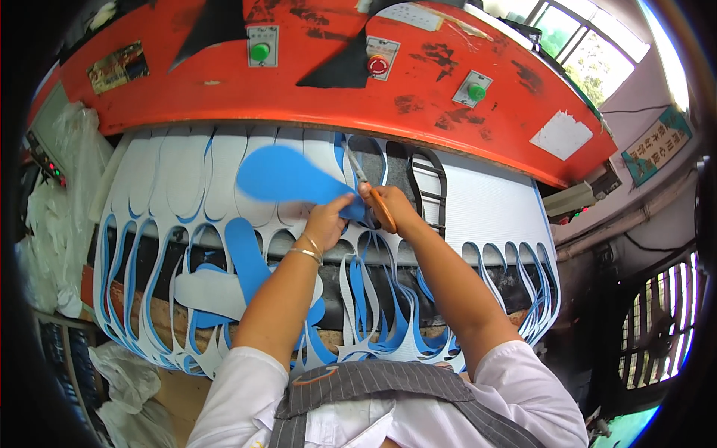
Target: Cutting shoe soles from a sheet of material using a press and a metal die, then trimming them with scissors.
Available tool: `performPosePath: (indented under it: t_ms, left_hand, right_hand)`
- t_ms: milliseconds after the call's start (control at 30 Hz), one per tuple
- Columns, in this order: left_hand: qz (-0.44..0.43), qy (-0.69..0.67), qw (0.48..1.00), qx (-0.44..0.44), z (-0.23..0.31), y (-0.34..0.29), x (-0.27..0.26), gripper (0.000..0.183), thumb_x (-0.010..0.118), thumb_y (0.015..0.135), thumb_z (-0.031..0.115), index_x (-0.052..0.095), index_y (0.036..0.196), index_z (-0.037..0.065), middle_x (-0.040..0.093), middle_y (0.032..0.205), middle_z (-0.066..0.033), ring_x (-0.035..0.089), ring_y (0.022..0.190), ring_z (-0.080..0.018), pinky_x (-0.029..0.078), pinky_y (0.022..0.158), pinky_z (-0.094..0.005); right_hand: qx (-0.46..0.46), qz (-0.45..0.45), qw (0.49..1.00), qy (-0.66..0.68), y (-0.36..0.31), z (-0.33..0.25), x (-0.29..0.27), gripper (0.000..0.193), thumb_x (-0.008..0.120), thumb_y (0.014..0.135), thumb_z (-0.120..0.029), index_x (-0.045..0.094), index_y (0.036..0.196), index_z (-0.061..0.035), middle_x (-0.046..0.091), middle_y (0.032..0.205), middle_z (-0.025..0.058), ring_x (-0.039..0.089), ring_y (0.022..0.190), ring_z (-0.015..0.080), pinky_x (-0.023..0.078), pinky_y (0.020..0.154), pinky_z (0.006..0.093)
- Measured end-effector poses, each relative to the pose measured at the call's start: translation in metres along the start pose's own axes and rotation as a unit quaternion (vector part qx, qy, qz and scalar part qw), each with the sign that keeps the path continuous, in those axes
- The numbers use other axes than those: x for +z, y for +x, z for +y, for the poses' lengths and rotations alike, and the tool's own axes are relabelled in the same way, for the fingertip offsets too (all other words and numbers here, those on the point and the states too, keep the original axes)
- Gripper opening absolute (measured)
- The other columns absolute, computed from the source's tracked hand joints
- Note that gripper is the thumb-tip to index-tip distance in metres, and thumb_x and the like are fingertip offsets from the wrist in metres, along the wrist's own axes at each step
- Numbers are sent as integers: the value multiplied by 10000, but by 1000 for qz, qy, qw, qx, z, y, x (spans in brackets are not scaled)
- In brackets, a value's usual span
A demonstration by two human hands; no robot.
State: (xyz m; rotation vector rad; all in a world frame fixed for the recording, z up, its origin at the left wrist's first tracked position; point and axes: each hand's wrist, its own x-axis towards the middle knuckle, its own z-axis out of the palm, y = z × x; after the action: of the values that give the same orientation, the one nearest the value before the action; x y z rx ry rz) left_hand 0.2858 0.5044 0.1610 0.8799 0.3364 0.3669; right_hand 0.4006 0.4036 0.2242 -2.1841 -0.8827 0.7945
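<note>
My left hand (326, 224), with bangles at the wrist, pinches the narrow end of a blue insole-shaped piece (280, 175). The piece is slightly blurred, its broad end raised to the left above the white sheet. Close beside it, my right hand (399, 210) grips scissors (384, 212) with orange handles, their blades pointing away from me. Beneath both hands lies a white ribbed sheet with a blue underside (485, 194), marked by rows of insole-shaped cuts. A black-edged cutting die (444, 196) rests on it, right of the scissors.
A red machine beam (314, 101) with green and red buttons spans the far side. Loose blue (245, 254) and white (213, 293) insole pieces lie near my left forearm. Cut-out strips hang along the near edge. Plastic bags (71, 187) stand left; a barred fan (657, 321) is right.
</note>
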Motion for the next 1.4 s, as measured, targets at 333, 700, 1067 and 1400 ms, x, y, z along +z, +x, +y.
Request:
performPosePath:
  t_ms: [333,700,1067,1400]
  left_hand:
    - [21,185,976,-116,61,-75,39,373,513,933,267,544,1145,-38,593,1099,-139,552,1071,-303,455,927,-399]
    - [58,720,681,120,50,11,58,342,656,784,361,611,766,23,622,726,-194,611,706,-358,466,648,-415]
    - [208,135,856,454,189,-122,139,199,491,960,257,536,924,67,499,698,30,452,551,-56,380,509,-201]
    - [342,-5,898,276,117,-247,-27,227,466,954,168,506,1128,28,588,1011,-90,579,917,-209,482,814,-348]
  right_hand:
    - [-78,121,989,12,-8,41,0,443,753,690,-243,577,1021,-7,647,860,178,638,792,278,485,706,357]
    - [-82,181,974,107,-14,50,-9,391,729,688,-234,582,974,-12,630,879,228,632,837,369,486,725,398]
    - [-76,170,982,42,-21,49,-28,252,684,683,-146,605,901,-48,643,849,196,628,838,367,487,729,425]
    - [-242,-177,903,-307,-168,45,-74,325,715,739,-226,618,975,-23,608,959,156,598,870,314,492,728,368]
